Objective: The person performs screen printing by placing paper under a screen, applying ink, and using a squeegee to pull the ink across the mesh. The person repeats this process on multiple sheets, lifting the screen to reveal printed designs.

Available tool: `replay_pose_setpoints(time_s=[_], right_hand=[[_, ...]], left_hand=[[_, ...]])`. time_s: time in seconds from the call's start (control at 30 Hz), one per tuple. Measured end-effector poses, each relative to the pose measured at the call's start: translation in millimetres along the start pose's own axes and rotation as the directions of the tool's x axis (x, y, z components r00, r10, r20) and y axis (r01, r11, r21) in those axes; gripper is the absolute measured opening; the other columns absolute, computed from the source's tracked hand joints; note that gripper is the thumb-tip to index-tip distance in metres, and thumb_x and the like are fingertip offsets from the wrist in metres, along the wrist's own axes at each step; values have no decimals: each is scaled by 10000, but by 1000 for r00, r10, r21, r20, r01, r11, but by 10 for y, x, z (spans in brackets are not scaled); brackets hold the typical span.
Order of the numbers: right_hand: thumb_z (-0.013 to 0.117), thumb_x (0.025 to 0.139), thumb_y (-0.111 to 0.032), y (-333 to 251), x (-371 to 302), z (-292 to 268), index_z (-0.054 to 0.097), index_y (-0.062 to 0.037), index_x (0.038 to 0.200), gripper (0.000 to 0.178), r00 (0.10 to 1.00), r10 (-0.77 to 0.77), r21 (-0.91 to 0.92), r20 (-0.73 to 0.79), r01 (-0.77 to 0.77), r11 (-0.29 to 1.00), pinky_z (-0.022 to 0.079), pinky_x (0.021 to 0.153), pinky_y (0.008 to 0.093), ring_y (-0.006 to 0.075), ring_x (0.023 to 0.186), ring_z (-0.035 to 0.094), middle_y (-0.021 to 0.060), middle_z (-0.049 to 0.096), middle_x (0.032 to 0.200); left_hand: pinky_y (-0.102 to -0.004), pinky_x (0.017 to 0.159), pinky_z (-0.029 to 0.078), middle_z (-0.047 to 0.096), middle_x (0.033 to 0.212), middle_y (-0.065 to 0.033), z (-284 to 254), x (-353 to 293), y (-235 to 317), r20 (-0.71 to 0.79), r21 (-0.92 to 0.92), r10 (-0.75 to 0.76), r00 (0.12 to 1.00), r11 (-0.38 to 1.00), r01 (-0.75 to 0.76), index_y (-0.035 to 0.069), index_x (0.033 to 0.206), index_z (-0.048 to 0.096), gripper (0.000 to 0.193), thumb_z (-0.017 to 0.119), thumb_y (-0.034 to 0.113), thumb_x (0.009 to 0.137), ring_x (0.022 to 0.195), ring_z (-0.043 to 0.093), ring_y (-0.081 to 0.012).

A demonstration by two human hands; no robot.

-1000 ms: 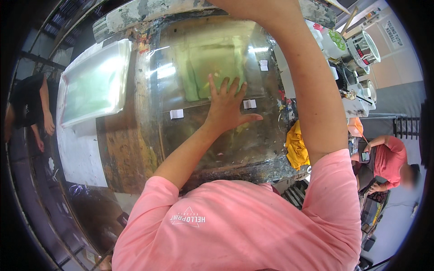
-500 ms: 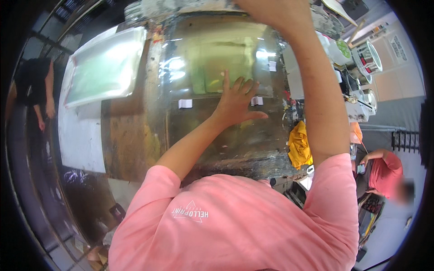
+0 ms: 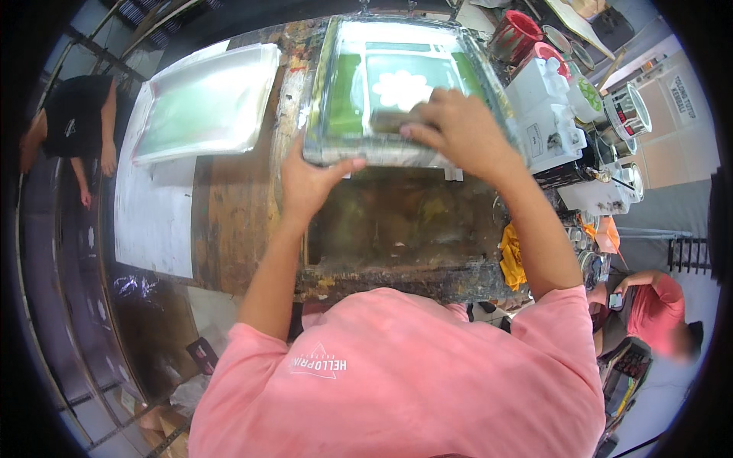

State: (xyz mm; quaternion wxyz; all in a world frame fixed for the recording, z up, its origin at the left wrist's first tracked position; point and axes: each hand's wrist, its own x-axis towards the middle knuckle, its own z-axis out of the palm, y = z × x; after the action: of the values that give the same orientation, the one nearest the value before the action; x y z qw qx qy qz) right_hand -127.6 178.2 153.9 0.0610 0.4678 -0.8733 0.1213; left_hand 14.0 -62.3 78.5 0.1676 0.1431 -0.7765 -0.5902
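Observation:
A screen-printing frame (image 3: 382, 156) lies flat over the far part of the table, its mesh green at the sides with a white flower-like shape in the middle. My left hand (image 3: 309, 179) grips the frame's near left corner, the thumb along the near edge. On the mesh, just below the white shape, my right hand (image 3: 466, 130) is closed around a dark squeegee (image 3: 393, 120), blurred and partly hidden by the fingers. Under the frame's near edge two small white tabs (image 3: 453, 175) peek out on the brown board (image 3: 397, 221).
A stack of clear plastic sheets (image 3: 206, 103) rests on white paper at the left. Paint tubs (image 3: 515, 37) and white plastic containers (image 3: 546, 114) crowd the right side, with a yellow cloth (image 3: 511, 256) nearer. One person (image 3: 80, 118) stands far left; another (image 3: 649, 305) sits right, holding a phone.
The frame has come down over the board. My left hand moved from the board to the frame's corner; my right hand came down from the far edge and now holds the squeegee.

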Motion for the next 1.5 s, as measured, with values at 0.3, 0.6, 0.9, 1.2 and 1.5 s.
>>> replay_pose_setpoints(time_s=[0.3,0.6,0.9,1.2,1.5], right_hand=[[749,928,-425,-259,-559,935,731,-113,1084,349,992,130,47,6,-130,990,579,729,459,319,913,682,115,676,971],[702,939,-513,748,566,1323,736,-168,1105,384,985,52,-82,-167,-67,994,590,697,473,298,935,690,69,662,976],[514,994,-725,1448,1596,863,748,-157,1127,629,982,69,75,175,-83,994,556,866,521,370,1044,710,128,766,1078],[601,1007,-571,788,690,1135,683,-155,1052,427,995,98,-74,-24,-99,992,574,720,502,338,927,709,113,686,970],[698,968,-421,-275,-313,389,641,-48,1077,392,994,92,26,-64,-90,996,580,810,489,317,912,672,115,664,944]], left_hand=[[-457,1052,296,612,1124,-42,86,-248,-811,-54,748,153,987,661,-61,126,1356,720,1085,970,679,458,1166,542,-261],[-461,1026,297,588,1103,-44,30,-252,-849,-14,727,204,979,674,-130,122,1408,689,1128,953,692,471,1103,535,-246],[-426,983,323,640,994,-41,46,-239,-862,-46,658,312,949,724,-206,64,1483,619,1191,934,706,531,970,564,-234],[-401,921,339,670,888,-62,51,-273,-899,-43,641,353,935,727,-245,12,1499,579,1178,911,701,604,829,575,-225],[-403,983,440,696,1114,-125,146,-247,-740,-153,251,228,962,950,-185,-34,1493,558,1000,942,513,750,1045,624,-257]])
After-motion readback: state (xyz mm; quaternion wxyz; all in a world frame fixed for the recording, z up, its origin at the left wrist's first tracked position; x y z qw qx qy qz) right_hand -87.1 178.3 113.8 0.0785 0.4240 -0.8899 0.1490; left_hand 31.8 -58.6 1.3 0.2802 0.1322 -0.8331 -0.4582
